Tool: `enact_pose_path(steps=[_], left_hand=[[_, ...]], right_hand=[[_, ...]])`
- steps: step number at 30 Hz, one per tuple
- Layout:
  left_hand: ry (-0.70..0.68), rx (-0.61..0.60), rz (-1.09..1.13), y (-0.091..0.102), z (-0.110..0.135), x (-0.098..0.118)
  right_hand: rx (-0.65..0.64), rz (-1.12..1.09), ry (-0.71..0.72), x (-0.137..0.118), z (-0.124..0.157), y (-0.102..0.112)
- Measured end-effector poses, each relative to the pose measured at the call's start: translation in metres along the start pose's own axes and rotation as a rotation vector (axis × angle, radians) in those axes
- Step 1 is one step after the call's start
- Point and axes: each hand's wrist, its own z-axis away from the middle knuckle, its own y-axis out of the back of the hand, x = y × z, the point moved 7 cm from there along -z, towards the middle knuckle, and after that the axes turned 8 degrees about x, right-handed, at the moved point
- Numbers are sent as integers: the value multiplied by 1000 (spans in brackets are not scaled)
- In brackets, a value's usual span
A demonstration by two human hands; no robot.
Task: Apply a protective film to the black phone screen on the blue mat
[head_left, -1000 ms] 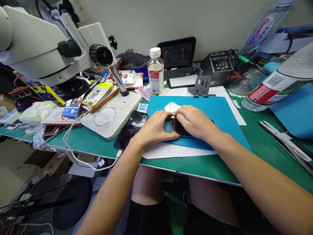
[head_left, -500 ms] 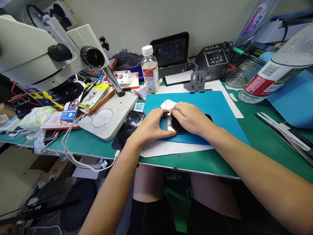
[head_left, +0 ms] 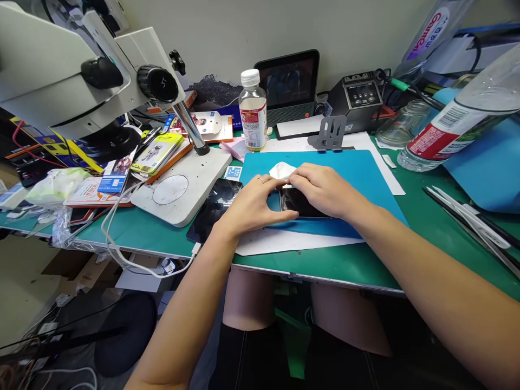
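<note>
A black smartphone (head_left: 300, 202) lies on the blue mat, its glossy face up and its right part covered by my hand. My left hand (head_left: 260, 203) grips the phone's left end, thumb along the near edge and fingers at the far edge. Bent over the phone, my right hand (head_left: 325, 189) has its fingers pressed together at the far left corner, beside my left fingertips. A crumpled white wipe (head_left: 281, 170) sticks out from under those right fingers; how they pinch it is partly hidden.
The blue mat (head_left: 365, 168) rests on white paper. Left are another dark phone (head_left: 215, 208), a white cable (head_left: 117, 257) and a microscope base (head_left: 162, 208). Behind stand a drink bottle (head_left: 252, 119) and a screen (head_left: 289, 81). Tweezers (head_left: 471, 222) and a large bottle (head_left: 442, 132) are right.
The view has shifted slightly. My right hand has slid a little to the right over the phone, and my left thumb reaches further along the near edge.
</note>
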Motion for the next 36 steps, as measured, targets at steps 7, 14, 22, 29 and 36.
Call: enact_pose_path(steps=[7,14,22,29,36], left_hand=[[20,80,44,3,-3,-1],[7,163,160,9,-2,3],[41,193,57,-1,-4,-10],[181,230,-139,5,-16,-12],[184,90,-355,-5,-50,-6]], right_hand=[[-297,-130,27,7,7,19],[-287,28,173,2,8,48],[237,-521,19,68,12,102],[241,-500,-124,119,20,66],[237,-4,-229,130,26,69]])
